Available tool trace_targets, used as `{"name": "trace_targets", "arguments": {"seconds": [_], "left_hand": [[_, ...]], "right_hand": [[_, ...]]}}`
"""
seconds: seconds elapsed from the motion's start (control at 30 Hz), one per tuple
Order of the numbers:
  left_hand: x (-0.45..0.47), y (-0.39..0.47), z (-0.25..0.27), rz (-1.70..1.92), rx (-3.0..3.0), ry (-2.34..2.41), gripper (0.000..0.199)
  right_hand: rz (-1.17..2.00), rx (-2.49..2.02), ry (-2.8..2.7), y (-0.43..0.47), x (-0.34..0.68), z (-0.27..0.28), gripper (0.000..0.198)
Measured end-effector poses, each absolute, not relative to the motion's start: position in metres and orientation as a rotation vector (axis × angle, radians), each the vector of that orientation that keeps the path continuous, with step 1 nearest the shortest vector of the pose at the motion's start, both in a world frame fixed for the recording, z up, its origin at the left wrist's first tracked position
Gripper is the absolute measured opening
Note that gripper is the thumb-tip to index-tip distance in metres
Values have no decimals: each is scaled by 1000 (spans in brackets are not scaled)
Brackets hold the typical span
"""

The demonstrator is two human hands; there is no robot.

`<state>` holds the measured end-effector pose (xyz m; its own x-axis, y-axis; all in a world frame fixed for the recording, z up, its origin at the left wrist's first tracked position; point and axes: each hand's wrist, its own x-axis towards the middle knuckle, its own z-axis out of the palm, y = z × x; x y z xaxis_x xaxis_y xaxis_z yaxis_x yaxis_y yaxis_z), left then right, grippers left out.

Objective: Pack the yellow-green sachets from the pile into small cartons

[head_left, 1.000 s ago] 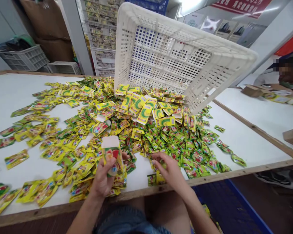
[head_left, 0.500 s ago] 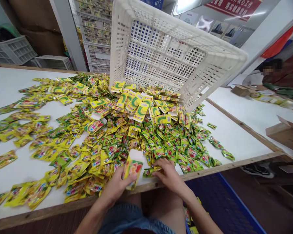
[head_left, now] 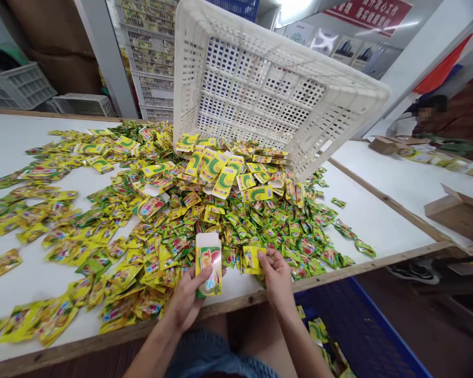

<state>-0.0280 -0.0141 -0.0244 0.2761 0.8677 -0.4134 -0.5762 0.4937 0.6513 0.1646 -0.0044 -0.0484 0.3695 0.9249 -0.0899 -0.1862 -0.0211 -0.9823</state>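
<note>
White tabletop, near edge: right hand has just lifted a yellow sachet, pinched; left hand grips a carton, both occupied!

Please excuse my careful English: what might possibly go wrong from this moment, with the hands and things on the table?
The glossy flat yellow sachet is pinched in the right hand, so it might slip. The small yellow-and-green cardboard box might bend if the left hand squeezes too hard. Loose yellow and green sachets lie near the brown wooden table edge, so a forearm might brush some off.
</note>
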Motion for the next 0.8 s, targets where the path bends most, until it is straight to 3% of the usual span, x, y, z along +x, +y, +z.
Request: {"name": "trace_targets", "arguments": {"seconds": [0.8], "left_hand": [[-7, -18, -17, 1006, 533, 863, 42]], "right_hand": [[1061, -1252, -775, -7, 127, -51, 40]]}}
